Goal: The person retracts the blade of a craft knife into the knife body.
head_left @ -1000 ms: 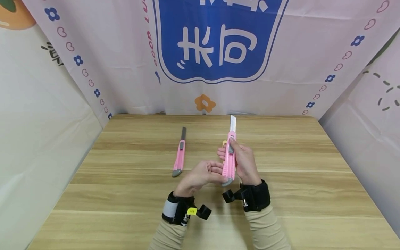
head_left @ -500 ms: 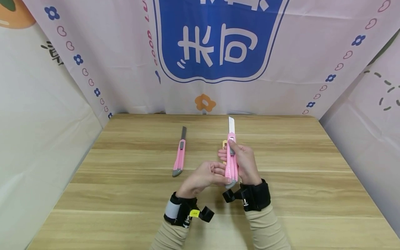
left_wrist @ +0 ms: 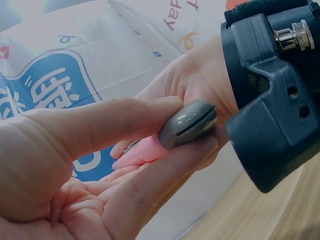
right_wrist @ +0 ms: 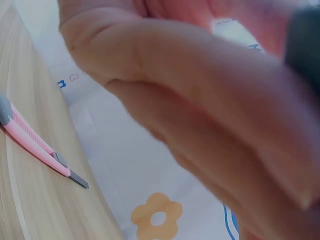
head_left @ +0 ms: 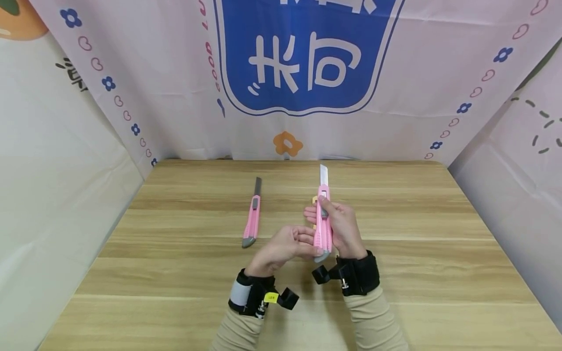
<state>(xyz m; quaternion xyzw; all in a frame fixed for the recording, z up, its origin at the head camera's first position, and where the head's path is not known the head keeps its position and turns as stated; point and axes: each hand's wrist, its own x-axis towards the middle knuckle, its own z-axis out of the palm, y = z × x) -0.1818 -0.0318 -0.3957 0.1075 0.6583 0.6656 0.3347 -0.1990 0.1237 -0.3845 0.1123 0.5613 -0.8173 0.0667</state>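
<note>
Both hands hold one pink utility knife (head_left: 324, 229) with a bright blade pointing away from me. In the head view my right hand (head_left: 345, 226) grips its body, thumb by the grey slider. At the near end my left hand (head_left: 287, 248) pinches the grey end cap; the left wrist view shows that cap (left_wrist: 192, 125) between thumb and finger. A second pink utility knife (head_left: 252, 222) with a dark grey blade lies to the left on the table. Behind the held knife a small yellow thing (head_left: 314, 200) peeks out, mostly hidden, its kind unclear.
The wood-grain table (head_left: 175, 273) ends at the back against a printed cloth (head_left: 184, 122). More cloth hangs at the left and right sides. Each wrist wears a black strap with a small camera (head_left: 287, 298).
The held utility knife has shifted slightly, first to the right at its near end, then a little back left. Both hands keep their hold. The other knife has not moved.
</note>
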